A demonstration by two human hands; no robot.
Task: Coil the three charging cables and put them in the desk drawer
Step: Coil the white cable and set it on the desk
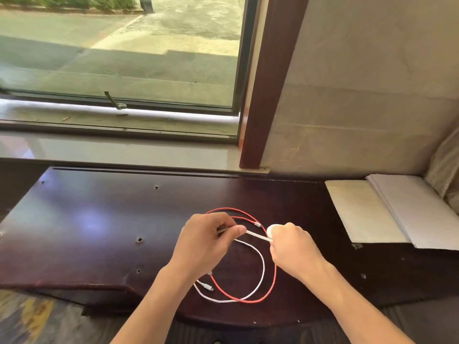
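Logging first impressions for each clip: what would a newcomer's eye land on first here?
Probably the red cable, a bright loop on the dark wooden desk at centre. Just above it, the left hand and right hand pull a white cable taut between them. Behind, a large window fills the upper left, with white papers at the desk's right end.

Bench (104, 219): dark reddish wood, polished to a glossy finish that throws back pale window light, the top marked by small screw holes; upright window trim (268, 83) of the same dark varnished wood. Red cable (274, 274) and white cable (262, 269): smooth, plastic-looking sheath with a slight sheen, the white connector (206, 286) tipped with bright metal. Sheets at the right (360, 209): matt paper, cream and white; wall (360, 95) behind them matt, faintly mottled beige; sill (124, 152) pale, smooth and stone-like under clear glass (119, 45).
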